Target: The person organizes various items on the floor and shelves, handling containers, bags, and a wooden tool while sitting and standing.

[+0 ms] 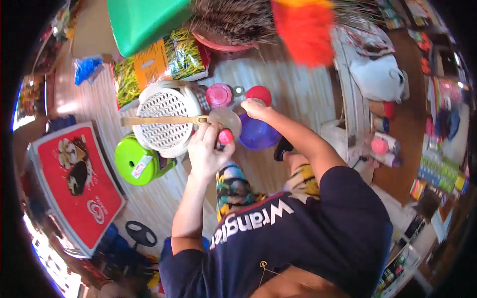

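Observation:
My left hand (207,152) is closed around a small dark object with a pinkish-red round top (225,136). Its fingertips are at the near end of a tan strip with a hole (160,120), which lies across a white perforated plastic top (160,130). Whether they grip the strip I cannot tell. My right hand (256,108) is curled beside a red round container (259,94), above the rim of a purple plastic basket (259,132); its fingertips are hidden. Between the hands is a translucent round piece (226,120). A pink round container (218,95) stands beyond it.
A lime-green plastic stool (136,160) stands at left, near a red ice-cream sign (78,182). Ahead are a printed orange bag (151,63), a green plastic object (145,22), brown bristles (234,20) and a hanging red duster (307,35). A white bag (378,76) is at right.

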`<state>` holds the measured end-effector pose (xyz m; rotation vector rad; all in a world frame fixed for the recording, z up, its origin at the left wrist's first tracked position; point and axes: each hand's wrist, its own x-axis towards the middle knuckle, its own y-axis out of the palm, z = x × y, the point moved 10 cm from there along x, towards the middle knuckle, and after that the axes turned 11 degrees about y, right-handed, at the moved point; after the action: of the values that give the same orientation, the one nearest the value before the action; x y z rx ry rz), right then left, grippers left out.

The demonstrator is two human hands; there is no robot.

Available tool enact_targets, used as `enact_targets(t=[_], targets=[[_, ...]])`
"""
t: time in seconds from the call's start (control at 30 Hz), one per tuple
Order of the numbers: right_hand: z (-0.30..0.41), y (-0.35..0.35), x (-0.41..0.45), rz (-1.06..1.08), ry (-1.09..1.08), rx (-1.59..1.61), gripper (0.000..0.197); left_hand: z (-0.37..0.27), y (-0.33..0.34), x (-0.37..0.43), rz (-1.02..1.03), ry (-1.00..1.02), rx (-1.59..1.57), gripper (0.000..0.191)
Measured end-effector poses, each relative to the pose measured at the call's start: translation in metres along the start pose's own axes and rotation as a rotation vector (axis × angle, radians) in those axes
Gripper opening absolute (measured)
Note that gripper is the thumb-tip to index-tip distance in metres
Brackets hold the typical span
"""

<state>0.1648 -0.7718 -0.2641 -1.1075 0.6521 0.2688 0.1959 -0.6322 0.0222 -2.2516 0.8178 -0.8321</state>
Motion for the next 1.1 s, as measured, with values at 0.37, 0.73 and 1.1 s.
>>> enact_targets(t=[0.37,0.73,1.1], targets=[[-0.076,0.149,0.203,-0.145,0.066,-0.205,0.024,-0.002,0.049,-0.041,-0.069,-0.054,0.014,0.038],[-0.067,0.107,0.205,-0.371,-0.098,-0.014,0.018,0.080,-0.016,-0.082,-0.404,-0.367,0.239,0.029],[-0.098,-0.063,-0.031,-0.340,-0.024,0.229,0.022,0.004,-0.022,-0.034,-0.243,-0.225,0.254,0.025]])
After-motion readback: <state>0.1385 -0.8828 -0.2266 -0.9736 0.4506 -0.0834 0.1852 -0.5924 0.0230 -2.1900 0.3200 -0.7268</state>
